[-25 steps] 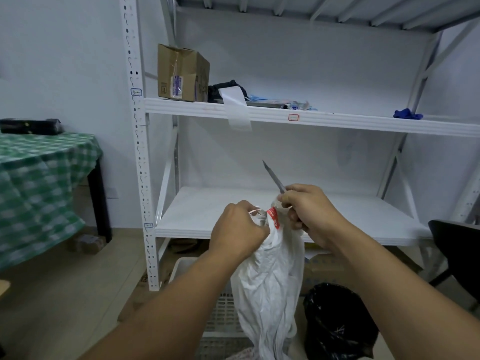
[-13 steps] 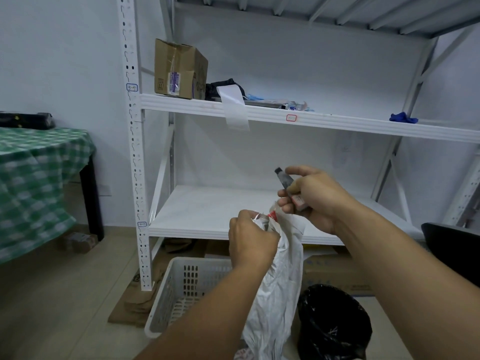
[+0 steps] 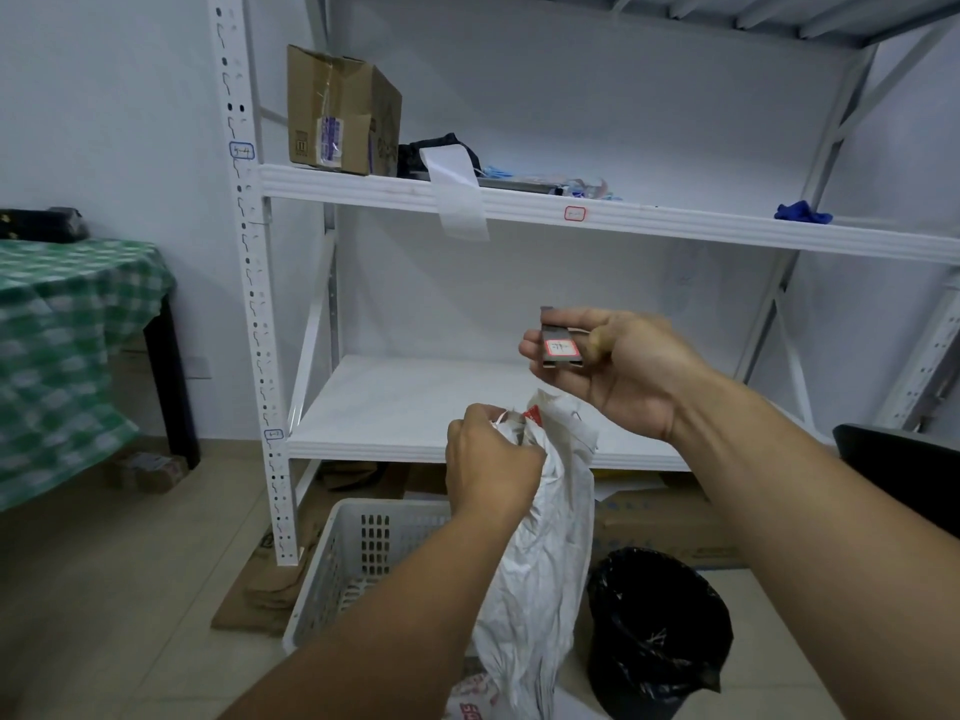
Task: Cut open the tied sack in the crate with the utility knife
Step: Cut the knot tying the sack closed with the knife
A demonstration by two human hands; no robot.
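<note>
A crumpled white sack (image 3: pixel 540 553) with red print hangs upright over the white slotted crate (image 3: pixel 358 558) on the floor. My left hand (image 3: pixel 491 465) grips its gathered neck, where a thin white tie shows. My right hand (image 3: pixel 618 371) is raised above and to the right of the neck, apart from the sack. It holds a grey utility knife (image 3: pixel 560 348) with a small red-edged label. No blade shows past the knife's body.
A white metal shelf rack (image 3: pixel 519 200) stands behind, with a cardboard box (image 3: pixel 340 114) on its upper board. A black lined bin (image 3: pixel 657 631) sits right of the crate. A green checked table (image 3: pixel 67 324) is at the left, a dark chair edge (image 3: pixel 904 470) at the right.
My right hand lifted the knife away from the sack's neck, up and to the right. The long blade seen a second ago no longer sticks out. The left hand kept its grip.
</note>
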